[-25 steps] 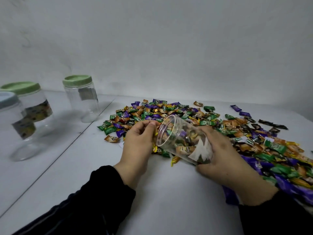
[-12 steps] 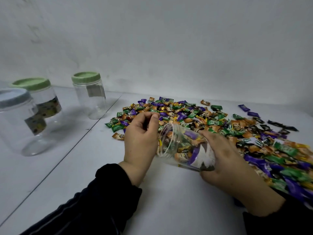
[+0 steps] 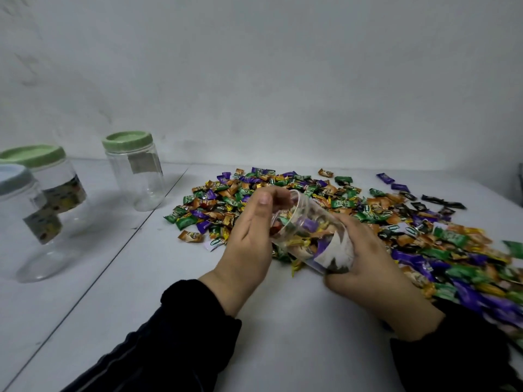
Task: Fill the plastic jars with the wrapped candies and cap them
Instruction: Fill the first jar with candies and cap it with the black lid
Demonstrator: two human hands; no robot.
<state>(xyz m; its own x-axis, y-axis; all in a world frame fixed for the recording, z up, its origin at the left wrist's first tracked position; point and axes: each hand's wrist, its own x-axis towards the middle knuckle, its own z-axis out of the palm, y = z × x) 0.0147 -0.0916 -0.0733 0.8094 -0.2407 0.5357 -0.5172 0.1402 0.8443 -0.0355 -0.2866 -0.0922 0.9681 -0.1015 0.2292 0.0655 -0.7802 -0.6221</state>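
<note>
A clear plastic jar point(image 3: 311, 236) lies tilted on its side on the white table, mouth toward the far left, partly filled with wrapped candies. My right hand point(image 3: 365, 267) grips its lower body and base. My left hand point(image 3: 252, 239) is at the jar's mouth, its fingers curled over the rim; what they hold is hidden. A wide pile of wrapped candies point(image 3: 382, 219) in green, purple, orange and black spreads behind and to the right of the jar.
Three capped empty jars stand at the left: one with a green lid point(image 3: 135, 171) near the candies, another green-lidded jar point(image 3: 53, 182) and a pale blue-lidded one point(image 3: 25, 222) nearer me. A seam point(image 3: 113, 258) splits the table. A grey wall stands behind.
My left hand has moved from the candy pile up to the jar's mouth. The jar has tipped slightly more upright in my right hand. The view has shifted down.
</note>
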